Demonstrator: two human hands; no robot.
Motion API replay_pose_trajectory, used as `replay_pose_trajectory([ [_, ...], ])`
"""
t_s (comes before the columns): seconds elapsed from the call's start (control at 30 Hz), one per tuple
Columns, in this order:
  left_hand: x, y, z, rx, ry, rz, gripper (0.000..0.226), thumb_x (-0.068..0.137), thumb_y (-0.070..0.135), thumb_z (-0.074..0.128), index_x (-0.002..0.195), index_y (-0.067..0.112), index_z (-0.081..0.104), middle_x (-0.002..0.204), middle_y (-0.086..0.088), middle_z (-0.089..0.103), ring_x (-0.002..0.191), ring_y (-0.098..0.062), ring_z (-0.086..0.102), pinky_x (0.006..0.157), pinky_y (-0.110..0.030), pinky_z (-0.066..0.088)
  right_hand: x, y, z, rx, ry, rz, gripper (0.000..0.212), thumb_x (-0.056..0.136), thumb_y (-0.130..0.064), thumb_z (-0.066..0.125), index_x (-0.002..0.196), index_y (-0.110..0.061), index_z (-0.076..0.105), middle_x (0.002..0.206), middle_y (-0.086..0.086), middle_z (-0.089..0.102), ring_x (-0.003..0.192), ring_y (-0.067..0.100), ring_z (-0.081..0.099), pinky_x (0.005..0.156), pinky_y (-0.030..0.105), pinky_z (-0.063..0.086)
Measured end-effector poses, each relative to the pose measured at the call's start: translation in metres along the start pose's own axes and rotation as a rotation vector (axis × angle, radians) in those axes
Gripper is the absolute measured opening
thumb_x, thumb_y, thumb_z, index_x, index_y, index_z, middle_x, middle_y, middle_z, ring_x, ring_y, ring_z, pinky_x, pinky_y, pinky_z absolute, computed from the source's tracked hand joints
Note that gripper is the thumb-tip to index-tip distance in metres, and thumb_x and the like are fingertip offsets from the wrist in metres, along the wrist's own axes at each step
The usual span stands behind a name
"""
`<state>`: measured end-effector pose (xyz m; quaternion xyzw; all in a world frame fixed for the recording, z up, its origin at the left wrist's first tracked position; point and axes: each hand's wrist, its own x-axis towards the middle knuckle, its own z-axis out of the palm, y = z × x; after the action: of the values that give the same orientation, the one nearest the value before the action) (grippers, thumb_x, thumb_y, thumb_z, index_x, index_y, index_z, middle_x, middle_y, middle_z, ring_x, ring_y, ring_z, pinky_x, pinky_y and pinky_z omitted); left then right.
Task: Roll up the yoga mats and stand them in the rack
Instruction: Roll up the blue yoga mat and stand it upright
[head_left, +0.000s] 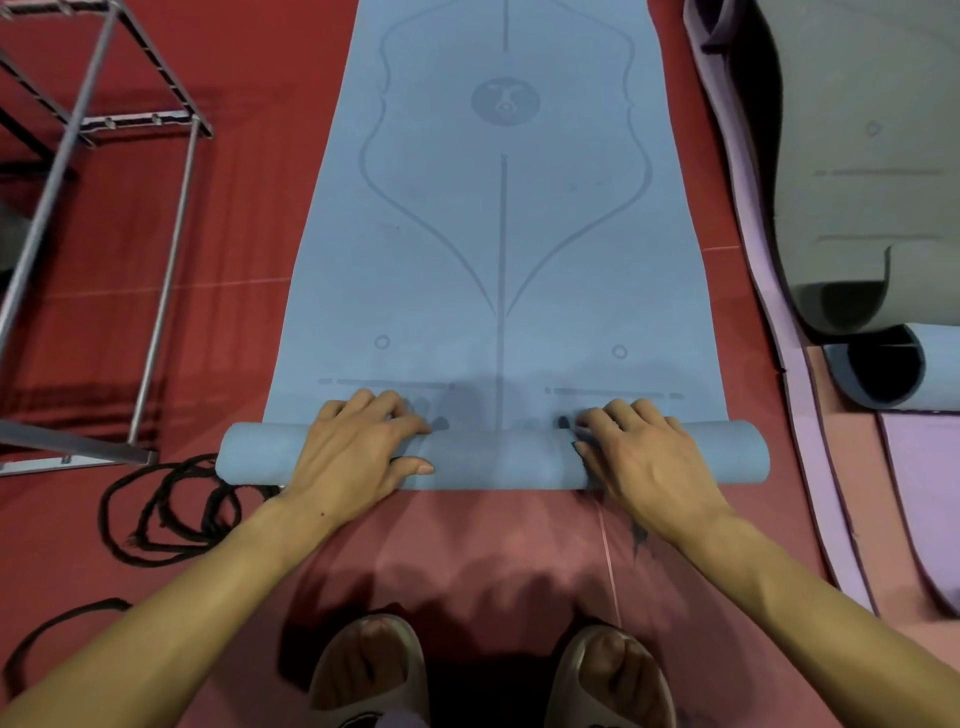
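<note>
Both hands grip the rolled near end of the blue yoga mat (498, 260): left hand (358, 452) and right hand (644, 457) curl over the roll (493, 460), fingers over its far side, thumbs on the near side. Roll axis runs left-right across the red floor (249, 234); the unrolled length runs straight away to the far side, so the push goes far, both hands about equally offset from centre. Rack (104, 124) stands far-left, nearer the left hand.
</note>
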<state>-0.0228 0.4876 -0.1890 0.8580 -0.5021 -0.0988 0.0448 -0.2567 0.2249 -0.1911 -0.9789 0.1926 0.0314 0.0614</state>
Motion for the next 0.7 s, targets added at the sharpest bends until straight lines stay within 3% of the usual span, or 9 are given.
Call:
replay_pose_trajectory([
  [0.13, 0.010, 0.004, -0.005, 0.003, 0.041, -0.053, 0.042, 0.090, 0.065, 0.064, 0.121, 0.037, 0.066, 0.105, 0.013, 0.070, 0.098, -0.022, 0.065, 0.083, -0.041, 0.045, -0.008, -0.003, -0.002, -0.022, -0.015, -0.051, 0.057, 0.093, -0.070, 0.053, 0.125, -0.023, 0.063, 0.113, -0.005, 0.065, 0.102, 0.026, 0.060, 0.096, 0.045, 0.049],
  [0.23, 0.014, 0.009, -0.003, 0.030, 0.069, -0.068, 0.029, 0.091, 0.057, 0.069, 0.106, 0.032, 0.067, 0.103, 0.011, 0.068, 0.094, -0.024, 0.062, 0.081, -0.041, 0.044, -0.001, -0.003, 0.003, -0.036, -0.045, -0.033, 0.066, 0.087, -0.072, 0.062, 0.127, -0.020, 0.065, 0.122, -0.001, 0.066, 0.110, 0.028, 0.058, 0.105, 0.047, 0.046],
  [0.33, 0.012, 0.014, 0.006, 0.117, 0.178, -0.073, 0.019, 0.092, 0.041, 0.076, 0.097, 0.022, 0.075, 0.100, 0.001, 0.067, 0.084, -0.029, 0.059, 0.071, -0.042, 0.046, 0.014, -0.004, -0.003, -0.063, -0.048, 0.024, 0.065, 0.084, -0.073, 0.062, 0.126, -0.025, 0.069, 0.124, 0.005, 0.060, 0.108, 0.032, 0.052, 0.095, 0.049, 0.049],
  [0.4, 0.008, 0.019, 0.010, 0.138, 0.249, -0.069, 0.016, 0.100, 0.033, 0.068, 0.102, 0.019, 0.075, 0.097, -0.002, 0.070, 0.082, -0.032, 0.059, 0.069, -0.045, 0.049, 0.020, -0.004, -0.009, -0.114, -0.056, 0.023, 0.063, 0.086, -0.074, 0.059, 0.128, -0.028, 0.069, 0.116, 0.004, 0.056, 0.103, 0.030, 0.051, 0.086, 0.046, 0.050],
  [0.5, 0.002, 0.025, 0.009, 0.082, 0.247, -0.068, 0.036, 0.098, 0.043, 0.059, 0.118, 0.016, 0.071, 0.101, -0.002, 0.072, 0.093, -0.033, 0.062, 0.076, -0.046, 0.052, 0.026, -0.004, -0.013, -0.084, -0.063, 0.040, 0.062, 0.089, -0.071, 0.060, 0.134, -0.029, 0.064, 0.112, 0.003, 0.059, 0.102, 0.029, 0.053, 0.081, 0.045, 0.052],
  [0.6, -0.002, 0.016, 0.006, 0.033, 0.166, -0.013, 0.060, 0.086, 0.056, 0.077, 0.129, 0.016, 0.064, 0.114, 0.003, 0.069, 0.108, -0.030, 0.061, 0.090, -0.045, 0.051, 0.027, -0.009, -0.010, 0.005, -0.012, 0.109, 0.057, 0.089, -0.061, 0.068, 0.130, -0.023, 0.058, 0.107, 0.002, 0.061, 0.097, 0.029, 0.053, 0.082, 0.044, 0.052],
  [0.7, 0.004, 0.009, 0.004, -0.001, 0.117, -0.021, 0.066, 0.074, 0.045, 0.090, 0.129, 0.020, 0.063, 0.115, 0.004, 0.068, 0.109, -0.027, 0.061, 0.093, -0.043, 0.050, 0.023, -0.012, -0.001, 0.030, 0.064, 0.121, 0.043, 0.092, -0.053, 0.068, 0.117, -0.019, 0.058, 0.109, 0.004, 0.062, 0.094, 0.030, 0.051, 0.085, 0.044, 0.050],
])
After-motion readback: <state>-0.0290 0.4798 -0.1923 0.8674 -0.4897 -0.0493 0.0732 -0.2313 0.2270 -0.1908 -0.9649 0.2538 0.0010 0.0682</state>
